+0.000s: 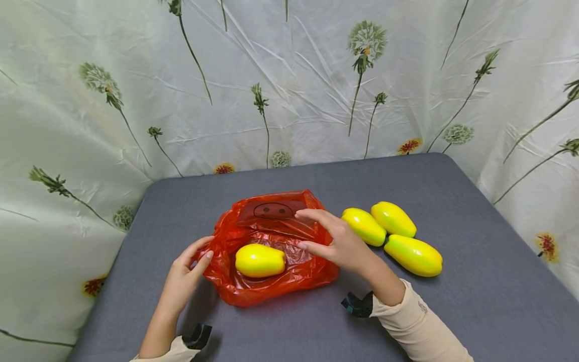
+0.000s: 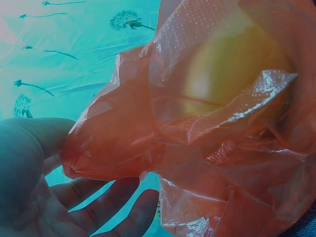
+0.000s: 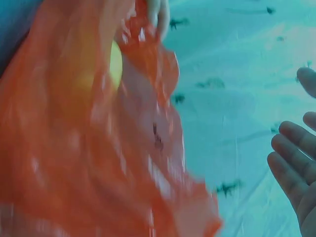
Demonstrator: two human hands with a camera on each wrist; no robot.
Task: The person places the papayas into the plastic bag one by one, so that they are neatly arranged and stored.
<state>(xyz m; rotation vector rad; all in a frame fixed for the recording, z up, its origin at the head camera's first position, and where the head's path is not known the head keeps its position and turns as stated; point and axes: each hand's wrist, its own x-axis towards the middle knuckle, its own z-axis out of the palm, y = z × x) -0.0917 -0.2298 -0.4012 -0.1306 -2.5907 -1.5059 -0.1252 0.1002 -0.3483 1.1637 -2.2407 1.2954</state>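
Observation:
A red plastic bag (image 1: 271,296) lies spread with its mouth facing up, and one yellow papaya (image 1: 260,261) rests inside it. At the bag's left edge my left hand (image 1: 184,274) pinches the rim between thumb and index finger; in the left wrist view the other fingers of that hand (image 2: 29,168) spread loosely below the plastic. My right hand (image 1: 341,241) hovers over the bag's right side, thumb and fingers apart, holding nothing. In the right wrist view its fingers (image 3: 291,148) are extended, away from the bag.
Three more papayas lie close together right of the bag: one at the left (image 1: 364,227), one behind (image 1: 393,219) and one nearer me (image 1: 413,255). A grey cloth-covered table (image 1: 289,332) carries everything. Behind it hangs a white curtain (image 1: 312,75) printed with dandelions.

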